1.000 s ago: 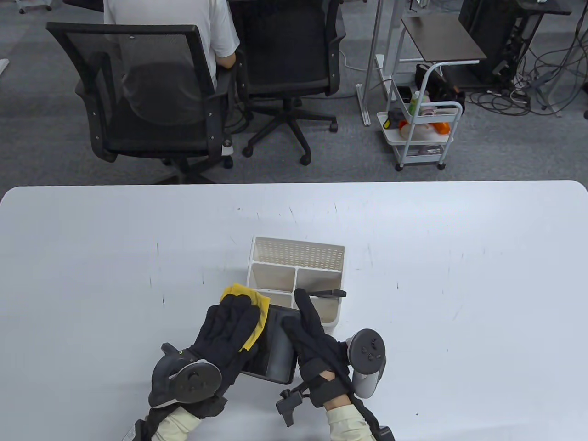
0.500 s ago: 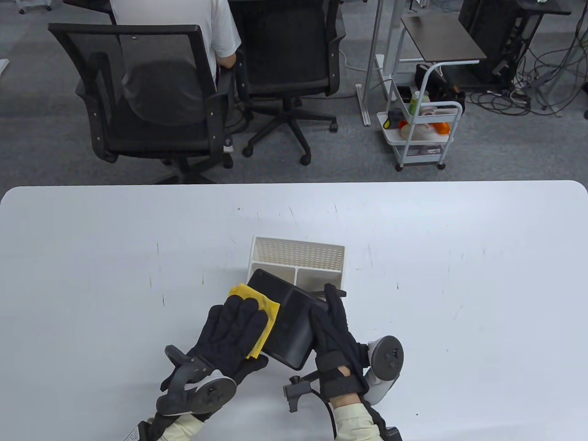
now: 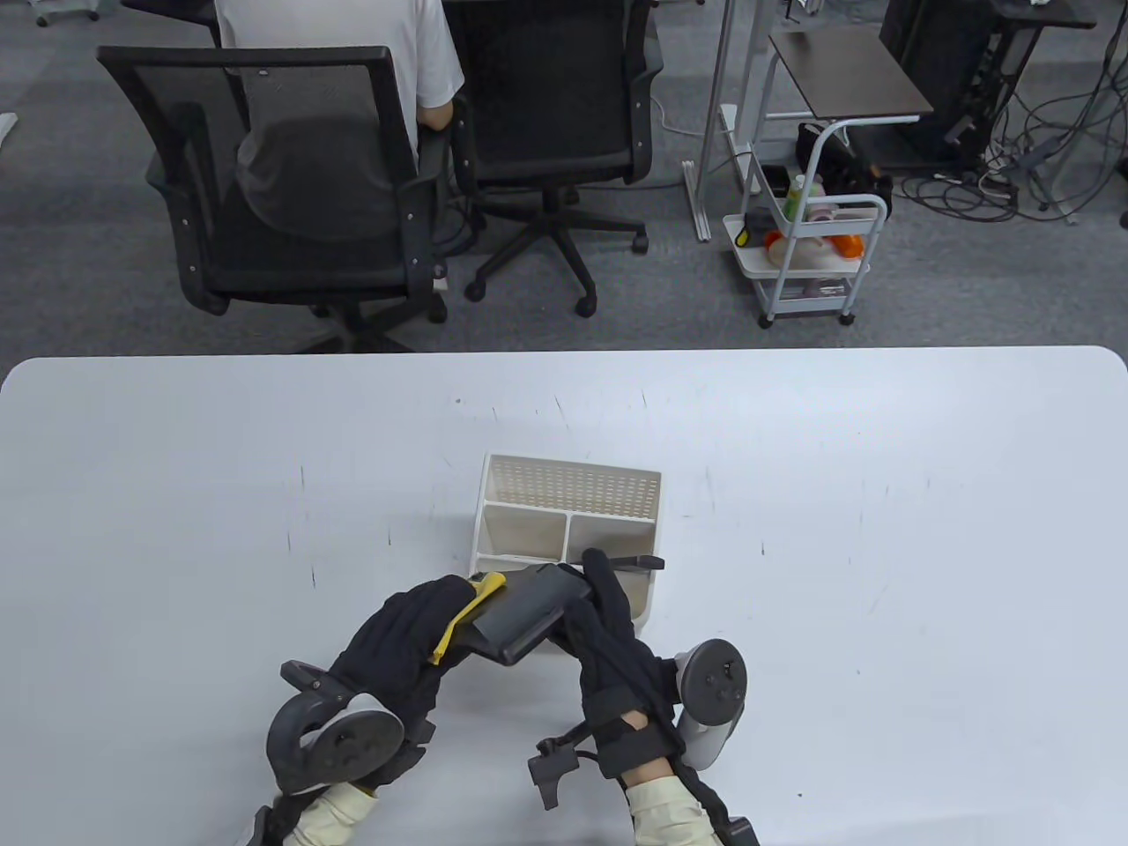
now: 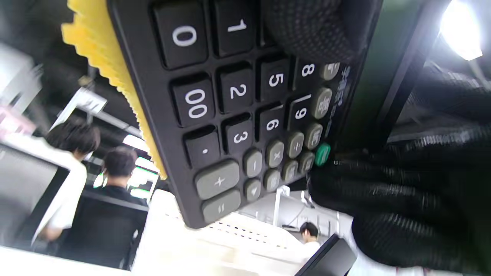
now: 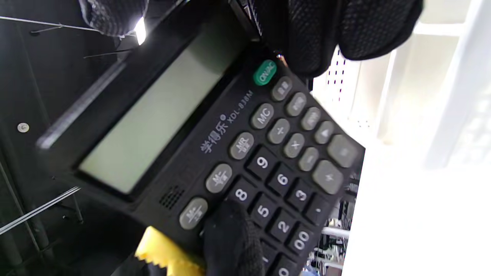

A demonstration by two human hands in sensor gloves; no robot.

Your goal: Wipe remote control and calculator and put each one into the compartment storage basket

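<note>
Below centre of the table view, both gloved hands hold a black calculator [image 3: 527, 610] just above the white counter [image 3: 881, 529], directly in front of the white compartment basket [image 3: 571, 486]. Left hand [image 3: 407, 636] grips the calculator's left edge through a yellow cloth [image 3: 465, 604], which is pressed against the calculator's back; right hand [image 3: 619, 650] grips the opposite edge, fingers curled over it. The calculator is tilted, its underside turned toward the camera. A black remote control [image 3: 636, 562] lies across the basket's right front compartment, its end projecting past the right wall. Office chairs [image 3: 300, 176], a seated person and a white cart [image 3: 811, 256] fill the upper frame.

Left wrist view: the calculator's keypad [image 4: 245, 111] fills the centre, with the yellow cloth [image 4: 111, 80] showing along its left edge. A gloved thumb [image 4: 310, 27] at the top presses on the keys; the other hand's fingers [image 4: 402, 207] wrap the lower right corner.

Right wrist view: the calculator's display [image 5: 161, 115] and keys face the camera. Gloved fingers [image 5: 330, 30] clamp its top edge at the upper right; the other hand's thumb [image 5: 230, 237] rests on the keys at the bottom, above the cloth [image 5: 165, 255]. The basket [image 5: 422, 84] stands at the right.
</note>
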